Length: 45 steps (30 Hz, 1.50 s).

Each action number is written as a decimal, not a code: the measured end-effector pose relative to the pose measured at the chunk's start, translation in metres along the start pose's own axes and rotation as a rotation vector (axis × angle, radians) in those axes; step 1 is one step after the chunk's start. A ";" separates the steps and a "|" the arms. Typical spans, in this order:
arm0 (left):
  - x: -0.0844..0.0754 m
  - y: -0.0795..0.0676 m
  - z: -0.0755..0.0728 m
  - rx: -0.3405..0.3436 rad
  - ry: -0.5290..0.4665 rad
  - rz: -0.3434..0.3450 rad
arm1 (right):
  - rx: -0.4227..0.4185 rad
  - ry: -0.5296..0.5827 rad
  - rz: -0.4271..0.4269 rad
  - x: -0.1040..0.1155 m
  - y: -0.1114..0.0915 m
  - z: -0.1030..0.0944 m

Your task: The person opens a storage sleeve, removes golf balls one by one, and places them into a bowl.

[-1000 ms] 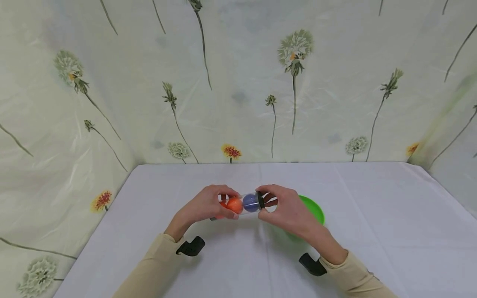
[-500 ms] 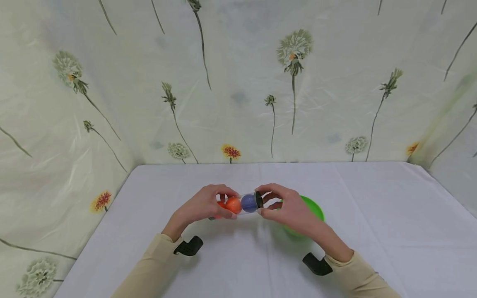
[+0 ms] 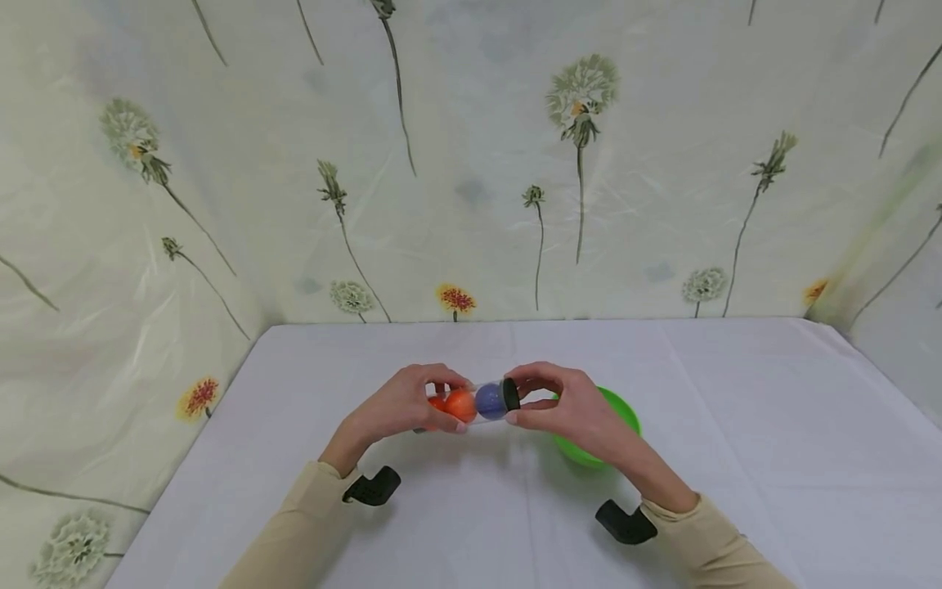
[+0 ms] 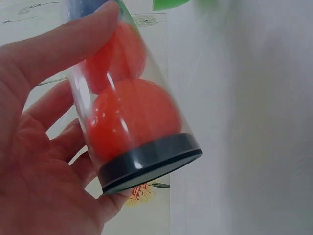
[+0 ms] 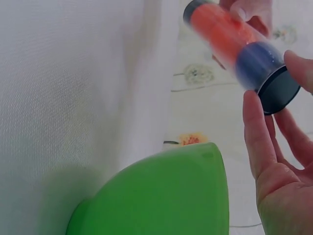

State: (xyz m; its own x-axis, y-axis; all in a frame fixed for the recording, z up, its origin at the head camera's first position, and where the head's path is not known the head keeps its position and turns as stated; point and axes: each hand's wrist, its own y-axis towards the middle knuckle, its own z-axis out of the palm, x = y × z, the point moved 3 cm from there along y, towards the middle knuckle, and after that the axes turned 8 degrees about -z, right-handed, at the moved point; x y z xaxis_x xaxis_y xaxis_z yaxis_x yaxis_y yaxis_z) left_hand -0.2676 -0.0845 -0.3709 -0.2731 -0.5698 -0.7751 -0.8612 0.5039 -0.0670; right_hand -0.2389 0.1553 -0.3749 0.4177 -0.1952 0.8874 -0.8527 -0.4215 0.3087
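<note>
A clear plastic tube is held level above the table. Inside it sit two orange balls and one blue ball. My left hand grips the tube near its left end, thumb on the near side; in the left wrist view that end carries a black cap. At the other end, the thumb and fingers of my right hand pinch the black cap beside the blue ball. This cap sits on the tube's end.
Behind and below my right hand stands a green bowl on the white-clothed table. A flower-printed sheet hangs along the back and sides. Each sleeve has a black wrist mount.
The tube has shifted slightly to the left. My right hand's fingers and wrist have turned a little about the cap; the left hand keeps its hold.
</note>
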 end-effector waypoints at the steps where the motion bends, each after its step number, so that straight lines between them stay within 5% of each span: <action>1: 0.000 0.000 0.000 -0.004 0.000 -0.003 | -0.005 -0.010 -0.002 0.001 0.000 0.000; 29: 0.003 -0.001 -0.001 0.027 -0.004 0.025 | -0.035 -0.066 0.004 0.006 0.000 0.004; 45: 0.010 -0.002 -0.003 0.042 -0.098 -0.017 | -0.025 0.013 0.019 0.010 -0.002 -0.002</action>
State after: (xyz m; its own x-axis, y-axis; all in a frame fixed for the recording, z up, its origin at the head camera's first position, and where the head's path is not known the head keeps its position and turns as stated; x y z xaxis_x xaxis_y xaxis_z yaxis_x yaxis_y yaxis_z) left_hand -0.2703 -0.0933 -0.3765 -0.2135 -0.5130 -0.8314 -0.8462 0.5224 -0.1050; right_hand -0.2336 0.1554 -0.3656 0.3973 -0.1913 0.8975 -0.8680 -0.3958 0.2999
